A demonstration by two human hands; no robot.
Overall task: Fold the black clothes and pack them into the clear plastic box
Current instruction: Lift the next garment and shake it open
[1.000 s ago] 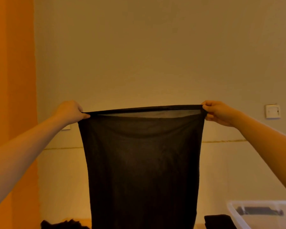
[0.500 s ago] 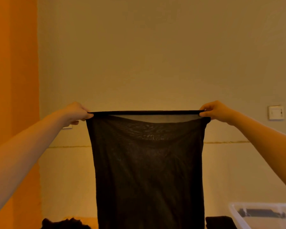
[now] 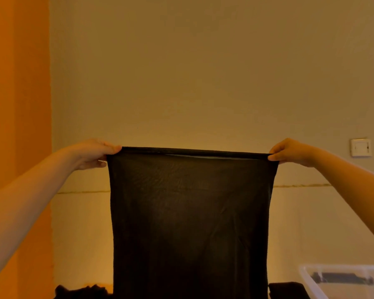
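Item one: our left hand [image 3: 93,153], fingers curled, pinching the upper left corner of the black garment [image 3: 190,223]. Item two: the garment itself, sheer, held up flat before a beige wall [image 3: 203,72], top hem pulled taut, hanging down past the lower edge of view. Item three: our right hand [image 3: 289,152], thumb and fingers pinching the upper right corner. Item four: dark clothes [image 3: 82,292] heaped low left, another dark piece [image 3: 287,290] low right. Item five: clear plastic box [image 3: 343,281], bottom right corner, beside that piece. Item six: wall switch [image 3: 361,147], far right.
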